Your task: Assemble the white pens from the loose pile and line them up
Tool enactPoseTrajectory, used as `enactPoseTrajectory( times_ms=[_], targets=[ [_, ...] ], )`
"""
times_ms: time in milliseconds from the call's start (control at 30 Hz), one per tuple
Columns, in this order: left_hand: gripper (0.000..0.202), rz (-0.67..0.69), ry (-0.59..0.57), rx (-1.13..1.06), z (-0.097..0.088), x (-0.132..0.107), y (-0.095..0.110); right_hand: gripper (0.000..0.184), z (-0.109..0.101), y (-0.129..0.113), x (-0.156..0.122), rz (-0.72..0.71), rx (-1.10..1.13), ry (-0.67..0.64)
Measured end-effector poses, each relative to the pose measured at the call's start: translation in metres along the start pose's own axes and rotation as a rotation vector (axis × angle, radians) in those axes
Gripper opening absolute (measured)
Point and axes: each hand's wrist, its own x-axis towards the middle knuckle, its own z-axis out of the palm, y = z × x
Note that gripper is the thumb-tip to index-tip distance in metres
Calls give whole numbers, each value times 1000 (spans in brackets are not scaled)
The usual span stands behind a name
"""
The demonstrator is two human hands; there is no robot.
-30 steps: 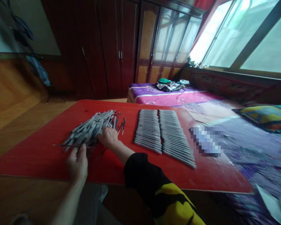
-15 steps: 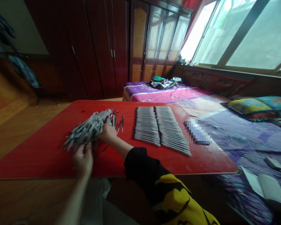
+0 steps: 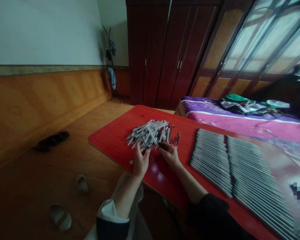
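Note:
A loose heap of pale grey pens (image 3: 142,131) lies on the red table (image 3: 110,133) in front of both hands. At the heap's near edge my right hand (image 3: 170,154) pinches the lower end of a white pen barrel (image 3: 152,135), which slants up and left over the heap. My left hand (image 3: 141,161) is close beside it, thumb and fingers nearly together on a thin dark stick (image 3: 145,144), partly hidden by the fingers. Several thin dark refills (image 3: 175,139) lie right of the heap. Further right, pens lie side by side in two columns (image 3: 211,156).
A bed (image 3: 205,111) with a pile of cloth stands behind the table. Wardrobes (image 3: 155,53) line the back wall. Slippers (image 3: 60,218) lie on the floor at left, and a coat stand (image 3: 111,63) fills the corner. A blurred-out object is at the right edge.
The view has swung left. My right hand has come out of the heap with a white pen barrel and moved near my left hand.

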Motion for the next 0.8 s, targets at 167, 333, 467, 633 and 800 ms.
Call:
enactPoseTrajectory(
  times_ms=[167,333,467,633,800],
  targets=[
    [21,18,-52,-86,1,1,3,24,-1,-10,-3,-145,-230,-3],
    [24,43,-129,-133,2,2,2,21,1,-12,-6,-282,-323,-79],
    [26,-11,-79,-77,0,1,0,18,4,-13,-8,-317,-301,-131],
    [26,13,-87,-88,0,-2,5,24,2,-19,-7,-177,-119,-111],
    [23,63,-262,-193,4,-8,19,35,-3,-28,-2,39,82,-140]
  ],
)
